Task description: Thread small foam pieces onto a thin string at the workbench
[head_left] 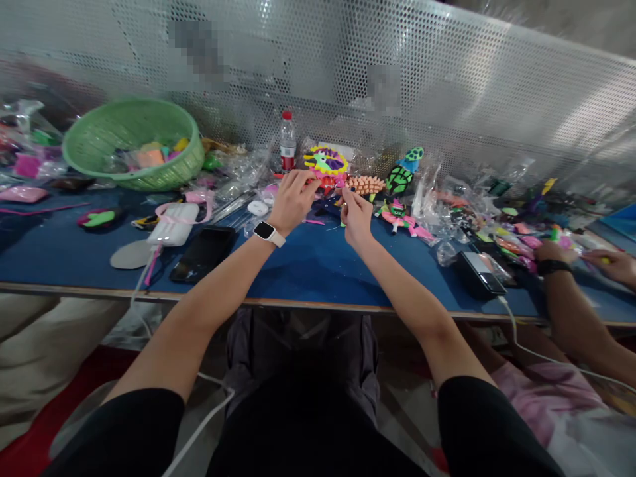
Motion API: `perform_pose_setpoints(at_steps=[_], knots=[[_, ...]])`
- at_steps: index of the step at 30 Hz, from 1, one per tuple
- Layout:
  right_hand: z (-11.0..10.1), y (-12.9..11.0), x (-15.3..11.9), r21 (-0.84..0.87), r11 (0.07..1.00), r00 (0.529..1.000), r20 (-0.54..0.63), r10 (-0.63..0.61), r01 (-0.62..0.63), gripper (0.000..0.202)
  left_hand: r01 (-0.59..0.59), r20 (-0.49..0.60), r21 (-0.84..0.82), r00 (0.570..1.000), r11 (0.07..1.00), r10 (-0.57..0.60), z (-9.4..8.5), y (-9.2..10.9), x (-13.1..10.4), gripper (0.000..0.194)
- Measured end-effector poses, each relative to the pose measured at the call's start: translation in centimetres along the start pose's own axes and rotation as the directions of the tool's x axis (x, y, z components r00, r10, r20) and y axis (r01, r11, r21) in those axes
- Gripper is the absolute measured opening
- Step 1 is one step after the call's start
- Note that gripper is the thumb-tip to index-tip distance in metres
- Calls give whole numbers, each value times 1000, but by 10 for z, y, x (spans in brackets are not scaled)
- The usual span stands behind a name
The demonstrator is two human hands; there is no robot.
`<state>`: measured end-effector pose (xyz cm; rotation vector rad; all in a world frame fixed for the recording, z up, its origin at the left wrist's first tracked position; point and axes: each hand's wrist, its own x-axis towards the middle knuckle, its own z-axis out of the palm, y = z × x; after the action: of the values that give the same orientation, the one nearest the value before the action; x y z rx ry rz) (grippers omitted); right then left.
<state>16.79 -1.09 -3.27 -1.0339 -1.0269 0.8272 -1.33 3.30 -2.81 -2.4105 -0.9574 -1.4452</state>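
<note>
Left hand [297, 202] and right hand [358, 215] come near each other over a blue bench [318, 268], in front of a red-capped bottle [287, 142] and to its right. Fingers are drawn in narrow; what either one grips cannot be told. Just right of the bottle sits a yellow-rimmed purple toy [326, 161], beyond the hands; an orange spiky toy [366, 185] lies farther right. Left of the bottle stands a green basket [171, 175].

Through my head camera I see a long blue table [318, 278]. On it rest a green basket [185, 164], a bottle [287, 140], a dark phone [205, 253] and colourful toys [366, 185].
</note>
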Motion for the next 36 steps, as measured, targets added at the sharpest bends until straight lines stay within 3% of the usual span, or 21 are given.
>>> perform_pose_setpoints(at_steps=[12, 16, 20, 27, 36], knots=[[-7, 10, 12, -6, 997, 996, 32, -79, 80, 46, -29, 89, 88, 996, 996, 21, 2, -2, 2, 32], [-12, 8, 17, -45, 985, 985, 63, -161, 164, 48, -5, 92, -24, 996, 1000, 7, 2, -1, 2, 30], [-21, 5, 23, -107, 950, 951, 136, -277, 292, 58, 107, 117, -252, 990, 962, -80, 5, -2, 4, 21], [-30, 4, 29, -105, 909, 896, 246, -369, 403, 67, 339, 284, -671, 939, 660, -194, 15, 0, 4, 16], [-27, 2, 29, -113, 927, 922, 201, -332, 359, 71, 607, 567, -782, 787, 142, -244, 3, 21, 6, 9]])
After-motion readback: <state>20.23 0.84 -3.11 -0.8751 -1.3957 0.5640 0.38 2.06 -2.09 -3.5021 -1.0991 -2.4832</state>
